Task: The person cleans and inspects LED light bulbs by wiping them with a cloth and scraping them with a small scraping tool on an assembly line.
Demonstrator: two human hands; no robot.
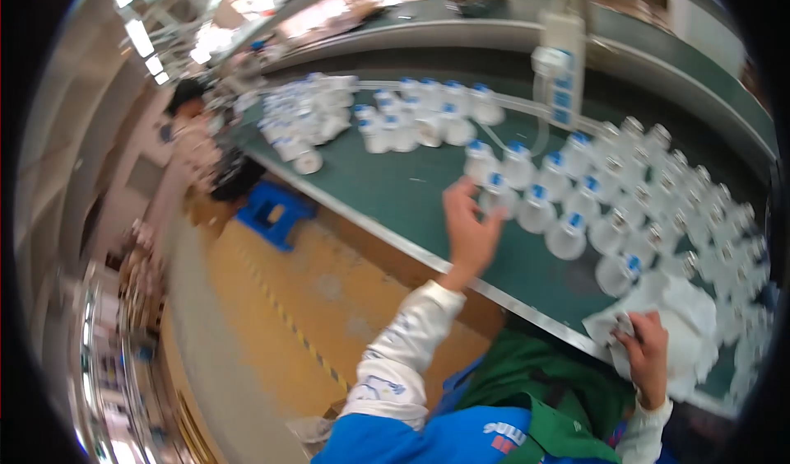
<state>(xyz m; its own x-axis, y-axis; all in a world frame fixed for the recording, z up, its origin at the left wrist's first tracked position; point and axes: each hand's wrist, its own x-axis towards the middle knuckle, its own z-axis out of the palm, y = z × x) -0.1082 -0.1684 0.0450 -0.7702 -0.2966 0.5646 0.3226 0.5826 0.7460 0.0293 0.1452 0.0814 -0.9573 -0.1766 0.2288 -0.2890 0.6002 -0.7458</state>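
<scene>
My left hand (pixel 473 229) is at the near end of a group of white, frosted, bulb-shaped pieces with blue tops. Its thumb and fingers are apart beside one blue-topped bulb (pixel 499 200); motion blur hides whether they touch it. Lower right, the fingers of my right hand (pixel 648 353) are pinched on a small grey-white piece (pixel 625 324) that is too small to name. Under and behind that hand lies a crumpled white sheet (pixel 683 312). Another blue-topped bulb (pixel 613 275) stands just beyond the sheet.
Many bulbs with silvery tops (pixel 642 196) stand close together on the right of the green bench (pixel 395 188). More blue-topped ones (pixel 403 135) and a white cluster (pixel 304 118) are farther left. A blue stool (pixel 276 214) and another person (pixel 193 135) are beyond the bench edge.
</scene>
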